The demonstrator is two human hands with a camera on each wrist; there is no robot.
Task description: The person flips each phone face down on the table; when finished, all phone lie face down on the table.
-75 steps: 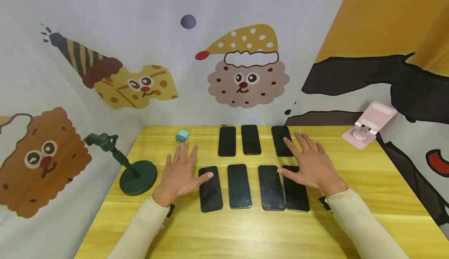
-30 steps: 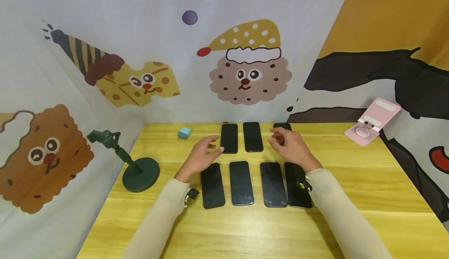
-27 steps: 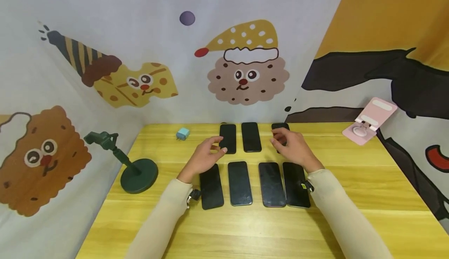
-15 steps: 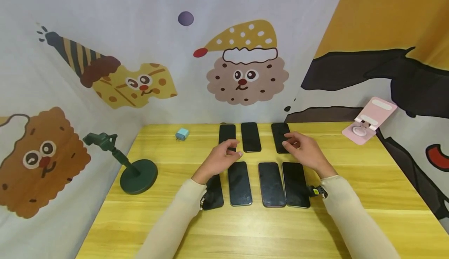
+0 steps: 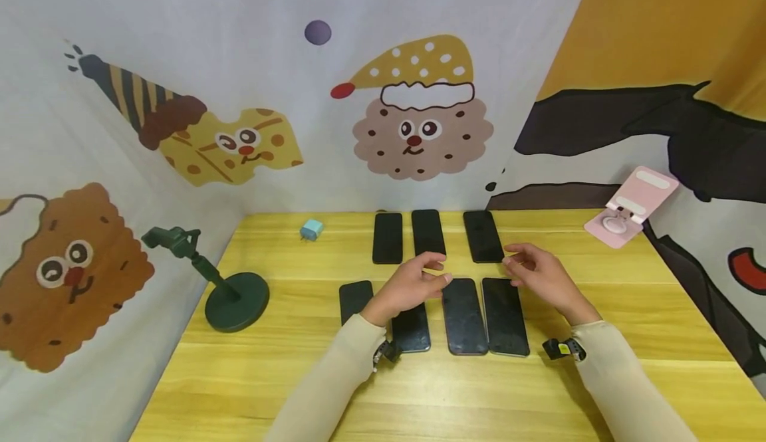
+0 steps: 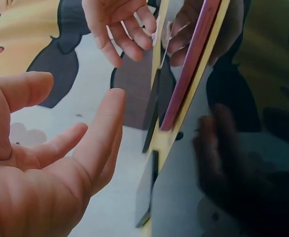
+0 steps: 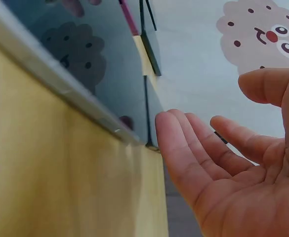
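Several dark phones lie face up in two rows on the wooden table. My left hand [image 5: 413,288], fingers loosely bent and holding nothing, hovers over the front row, partly covering a phone [image 5: 411,329]. Its fingertips reach between the back middle phone [image 5: 427,232] and a front phone with a reddish edge [image 5: 464,316]. My right hand [image 5: 541,276] also holds nothing; its relaxed fingers are just right of the back right phone [image 5: 482,236] and above the front right phone [image 5: 505,316]. In the left wrist view, the fingers [image 6: 107,118] stand apart from the thumb.
At the left stands a dark green stand [image 5: 236,301] with a round base. A light blue charger plug [image 5: 311,230] lies at the back left. A pink folding phone holder [image 5: 631,209] is at the back right. Printed cloth [image 5: 335,163] hangs behind the table.
Both hands began spread flat over the sides, then moved inward with fingers bent. Since then both have shifted right, the left across the front row, the right off the back right phone. The phones stay put.
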